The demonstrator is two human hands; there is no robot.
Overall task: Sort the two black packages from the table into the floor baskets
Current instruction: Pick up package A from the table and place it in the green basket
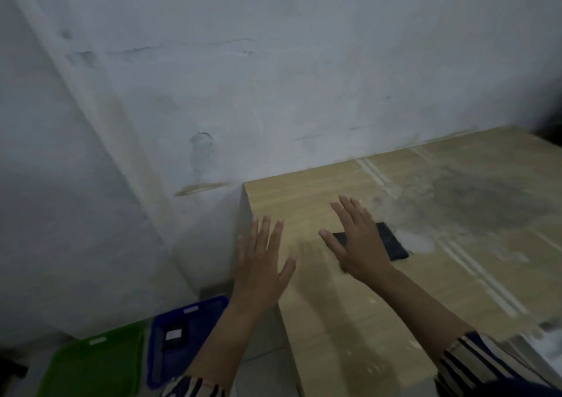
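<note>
On the floor at the left stand 2 plastic baskets, a green one [100,363] and a blue one [158,351]. The left hand [261,262] hovers wide open at the wooden bench [456,214] edge. The right hand [359,241], also spread and empty, partly covers the flat black package [389,241], whose long axis runs toward the right.

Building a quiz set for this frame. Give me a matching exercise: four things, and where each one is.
Things:
1. black package
2. blue basket
3. green basket
4. left hand

Places:
A. floor, leftmost
B. on the table, partly under the right hand
C. open, over the table's left edge
D. floor, between the other basket and the table

Pairs: 1-B, 2-D, 3-A, 4-C
</note>
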